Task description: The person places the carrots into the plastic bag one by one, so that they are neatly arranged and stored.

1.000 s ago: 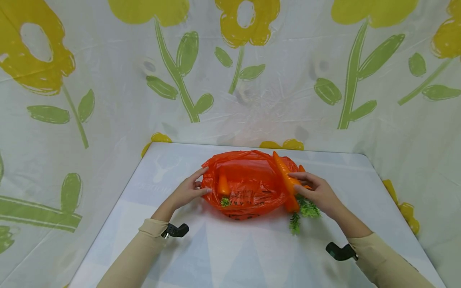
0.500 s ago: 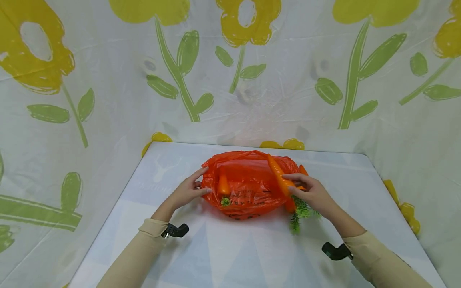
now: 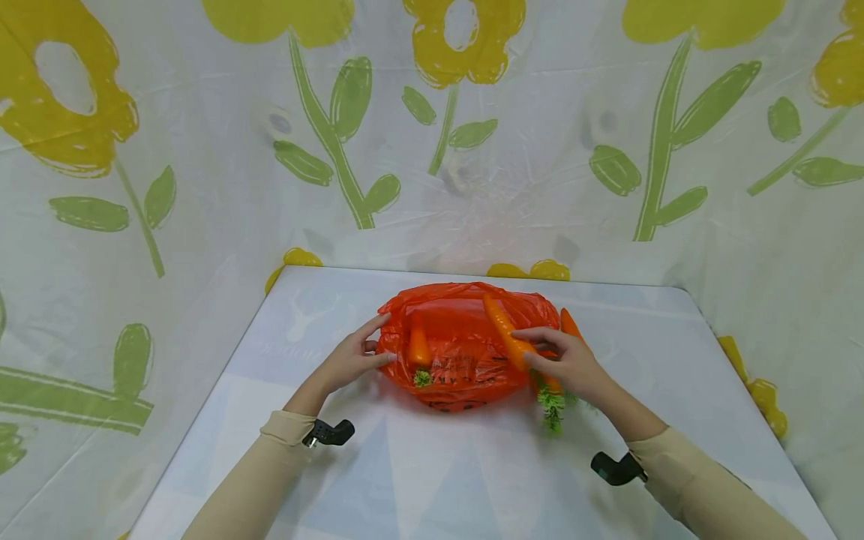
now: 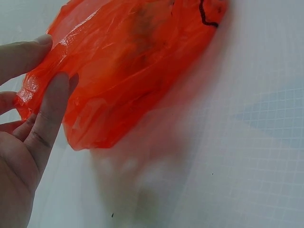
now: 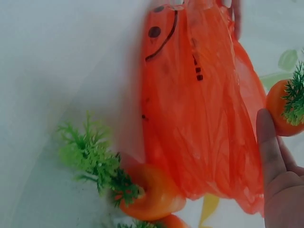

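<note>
A red plastic bag (image 3: 459, 394) lies on the table with its mouth spread wide. My left hand (image 3: 346, 363) holds the left side of its rim; in the left wrist view the thumb and fingers pinch the thin film (image 4: 118, 95). Inside, at the left, rests an orange carrot (image 3: 419, 349) with a green top. My right hand (image 3: 570, 365) grips another carrot (image 3: 501, 322) over the right part of the mouth, its tip pointing away and left. In the right wrist view, the leafy end of this held carrot (image 5: 280, 109) shows by the fingertips.
Beside the bag's right side, a carrot with leaves (image 5: 152, 192) lies on the table, with part of a second orange carrot (image 5: 173, 222) behind it. A tip of a carrot (image 3: 569, 322) shows past the right hand. A flowered curtain (image 3: 526, 202) stands behind the white table (image 3: 432, 480).
My right hand has moved left with its carrot, from the bag's right edge to farther over the mouth. The left hand and bag have stayed put.
</note>
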Motion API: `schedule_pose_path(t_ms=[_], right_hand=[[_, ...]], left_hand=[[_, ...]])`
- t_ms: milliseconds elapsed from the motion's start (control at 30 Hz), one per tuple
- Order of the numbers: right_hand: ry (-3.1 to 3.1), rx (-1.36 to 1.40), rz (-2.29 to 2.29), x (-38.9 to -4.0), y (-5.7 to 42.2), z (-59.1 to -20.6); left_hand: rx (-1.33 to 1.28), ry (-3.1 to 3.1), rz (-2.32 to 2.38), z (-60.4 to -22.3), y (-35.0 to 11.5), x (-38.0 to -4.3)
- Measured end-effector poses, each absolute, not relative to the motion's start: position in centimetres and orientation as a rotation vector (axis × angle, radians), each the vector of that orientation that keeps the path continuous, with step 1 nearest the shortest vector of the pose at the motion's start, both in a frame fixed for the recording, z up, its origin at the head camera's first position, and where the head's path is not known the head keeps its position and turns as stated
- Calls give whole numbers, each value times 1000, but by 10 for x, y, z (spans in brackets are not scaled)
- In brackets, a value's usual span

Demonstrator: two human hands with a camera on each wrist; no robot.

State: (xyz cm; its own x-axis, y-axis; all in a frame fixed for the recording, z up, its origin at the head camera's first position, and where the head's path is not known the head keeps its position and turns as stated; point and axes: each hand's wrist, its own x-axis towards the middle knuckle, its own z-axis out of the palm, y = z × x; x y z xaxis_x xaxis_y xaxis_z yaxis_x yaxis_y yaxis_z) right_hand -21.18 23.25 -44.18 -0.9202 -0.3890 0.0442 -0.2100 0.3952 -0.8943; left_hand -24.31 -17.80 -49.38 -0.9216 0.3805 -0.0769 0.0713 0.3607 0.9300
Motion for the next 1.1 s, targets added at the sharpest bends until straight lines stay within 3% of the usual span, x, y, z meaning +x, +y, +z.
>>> schedule_pose_path(t_ms=[1100], right_hand=[[2481, -516, -1415, -231, 181, -452]], left_hand=[[427, 2346, 1585, -491, -178, -243]])
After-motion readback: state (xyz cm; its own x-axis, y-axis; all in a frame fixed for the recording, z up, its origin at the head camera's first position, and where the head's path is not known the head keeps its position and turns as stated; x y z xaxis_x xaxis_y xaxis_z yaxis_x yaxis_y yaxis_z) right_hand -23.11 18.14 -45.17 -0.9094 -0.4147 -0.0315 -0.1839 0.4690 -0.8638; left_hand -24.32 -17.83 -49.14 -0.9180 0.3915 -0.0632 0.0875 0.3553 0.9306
